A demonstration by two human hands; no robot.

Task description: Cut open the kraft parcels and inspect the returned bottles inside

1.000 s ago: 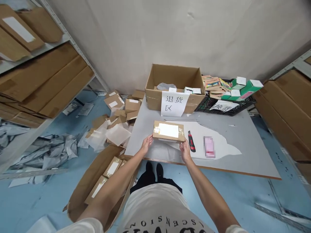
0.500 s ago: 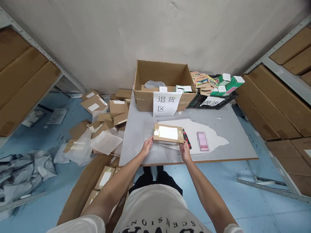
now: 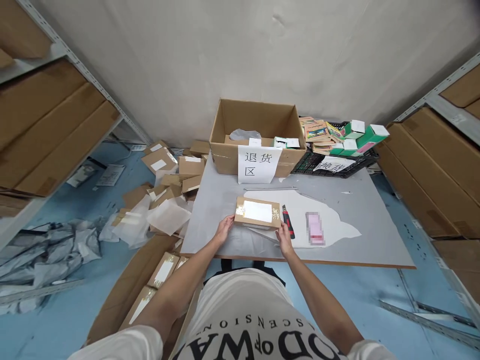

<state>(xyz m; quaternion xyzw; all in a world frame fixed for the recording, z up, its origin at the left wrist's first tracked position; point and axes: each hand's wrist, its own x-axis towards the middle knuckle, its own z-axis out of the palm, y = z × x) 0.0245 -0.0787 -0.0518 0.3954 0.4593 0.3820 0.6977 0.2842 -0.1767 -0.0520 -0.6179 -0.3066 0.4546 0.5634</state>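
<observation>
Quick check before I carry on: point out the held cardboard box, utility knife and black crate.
Cardboard box point(image 3: 257, 211): head view, middle of its labelled top.
Utility knife point(image 3: 288, 223): head view, on its red-and-black handle.
Black crate point(image 3: 362, 164): head view, right part of its front wall.

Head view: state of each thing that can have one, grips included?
Parcel: closed, clear tape at both ends, held
Left grip: closed on parcel's left end
Right grip: closed on parcel's right end
Utility knife: lying on table; blade state unclear
Table carton: open, partly filled
Black crate: open, heaped above rim
Floor carton: open, taped boxes inside
</observation>
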